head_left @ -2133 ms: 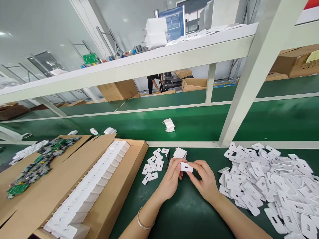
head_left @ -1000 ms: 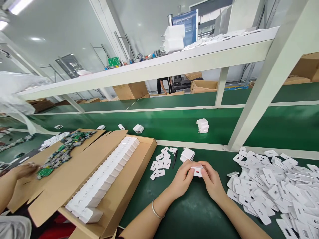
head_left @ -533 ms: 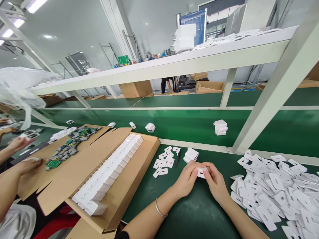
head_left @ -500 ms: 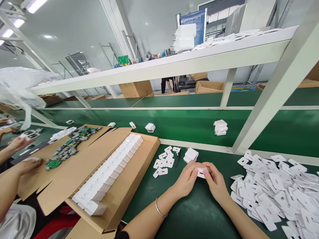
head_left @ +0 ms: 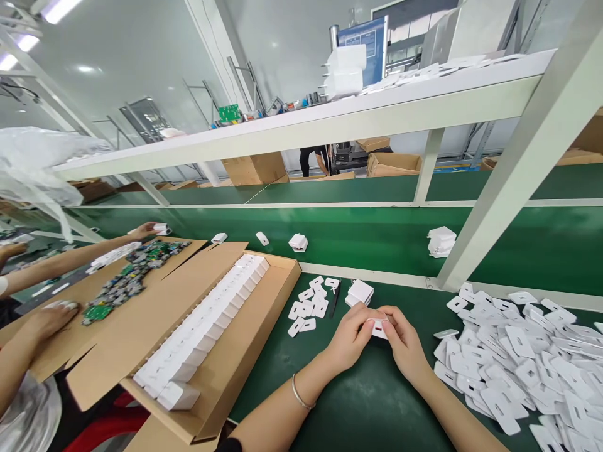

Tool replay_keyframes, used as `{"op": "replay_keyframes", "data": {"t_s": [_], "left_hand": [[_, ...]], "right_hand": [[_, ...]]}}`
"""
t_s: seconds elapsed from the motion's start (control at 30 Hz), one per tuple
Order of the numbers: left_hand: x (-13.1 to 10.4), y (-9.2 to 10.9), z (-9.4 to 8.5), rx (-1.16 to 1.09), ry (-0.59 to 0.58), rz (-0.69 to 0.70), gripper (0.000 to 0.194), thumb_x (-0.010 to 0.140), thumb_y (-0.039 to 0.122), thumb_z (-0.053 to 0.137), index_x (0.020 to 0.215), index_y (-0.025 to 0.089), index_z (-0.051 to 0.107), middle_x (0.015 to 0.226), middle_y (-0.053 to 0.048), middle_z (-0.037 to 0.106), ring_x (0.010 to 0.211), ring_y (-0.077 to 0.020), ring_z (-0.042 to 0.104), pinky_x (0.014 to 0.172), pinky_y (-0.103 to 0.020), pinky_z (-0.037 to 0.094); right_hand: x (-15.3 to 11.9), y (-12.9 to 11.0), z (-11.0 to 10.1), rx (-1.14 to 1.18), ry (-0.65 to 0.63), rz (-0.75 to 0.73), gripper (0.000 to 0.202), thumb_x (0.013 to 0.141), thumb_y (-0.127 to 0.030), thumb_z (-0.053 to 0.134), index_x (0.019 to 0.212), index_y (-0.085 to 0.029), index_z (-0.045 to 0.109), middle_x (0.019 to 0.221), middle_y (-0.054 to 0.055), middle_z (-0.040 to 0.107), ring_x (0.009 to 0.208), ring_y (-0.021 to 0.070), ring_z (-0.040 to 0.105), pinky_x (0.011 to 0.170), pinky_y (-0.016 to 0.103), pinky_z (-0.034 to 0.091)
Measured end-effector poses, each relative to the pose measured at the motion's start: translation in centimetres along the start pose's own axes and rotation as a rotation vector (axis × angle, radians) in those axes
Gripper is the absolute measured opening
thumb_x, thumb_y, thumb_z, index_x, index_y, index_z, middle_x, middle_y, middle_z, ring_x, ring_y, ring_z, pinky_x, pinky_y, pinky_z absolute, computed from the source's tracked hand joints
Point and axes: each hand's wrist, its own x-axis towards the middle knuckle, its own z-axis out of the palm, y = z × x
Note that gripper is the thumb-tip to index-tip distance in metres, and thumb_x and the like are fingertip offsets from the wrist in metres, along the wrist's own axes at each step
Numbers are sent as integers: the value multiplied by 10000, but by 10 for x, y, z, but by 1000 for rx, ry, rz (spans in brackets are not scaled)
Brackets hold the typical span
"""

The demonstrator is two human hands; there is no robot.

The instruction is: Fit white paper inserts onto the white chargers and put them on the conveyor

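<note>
A small white casing with a slot in its face is pinched between my two hands over the green table. My left hand grips its left side, and my right hand holds the right side with thumb and fingers. Just behind them stands a small stack of white housings. Several loose white plates lie to the left beside a black tool. A large heap of white plates spreads out right of my right arm.
An open cardboard box with rows of white housings stands on the left. Beyond it are circuit boards on cardboard and a co-worker's arms. White pieces sit on the green belt under a white shelf.
White pieces on the green belt have shifted right. The co-worker's one hand has reached forward to a white piece at the belt. My hands keep their hold on the casing.
</note>
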Motion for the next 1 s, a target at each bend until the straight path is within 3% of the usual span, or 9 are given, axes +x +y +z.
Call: {"op": "replay_keyframes", "data": {"t_s": [0.3, 0.47, 0.77, 0.87, 1.0], "left_hand": [[-1, -5, 3, -5, 30, -15, 473, 1111, 497, 393, 1181, 198, 753, 1050, -106, 702, 971, -237, 643, 907, -385, 505], [-2, -7, 2, -3, 29, -12, 477, 1108, 507, 393, 1192, 200, 749, 1076, -112, 713, 992, -243, 645, 930, -399, 508], [1, 0, 1, -35, 9, -27, 486, 1108, 517, 392, 1161, 207, 761, 1046, -101, 700, 1001, -243, 627, 930, -394, 482], [0, -1, 3, -181, 31, -126, 563, 1110, 576, 299, 1334, 220, 672, 1136, -103, 679, 981, -227, 612, 922, -395, 495], [-3, -6, 14, -329, 43, -333, 671, 1078, 679, 258, 1492, 210, 503, 953, -51, 632, 757, -179, 548, 783, -370, 514]], "right_hand": [[0, 5, 2, -50, -10, 13, 416, 964, -616, 597, 1133, -236, 613, 868, 17, 693, 761, 200, 630, 673, 314, 485], [-2, 5, 3, -55, -7, 9, 420, 969, -612, 589, 1150, -234, 611, 941, 42, 734, 827, 222, 669, 698, 327, 500], [-2, 2, 3, -71, 33, -37, 404, 1026, -610, 486, 1101, -239, 626, 820, 10, 685, 692, 199, 625, 652, 316, 488], [-4, 0, 4, -85, 85, -63, 413, 1039, -613, 461, 1137, -243, 616, 880, 32, 711, 736, 219, 662, 671, 327, 517], [-6, -1, 3, -99, 144, -216, 461, 1067, -613, 386, 1237, -242, 600, 1053, 82, 705, 849, 241, 687, 734, 357, 548]]}}
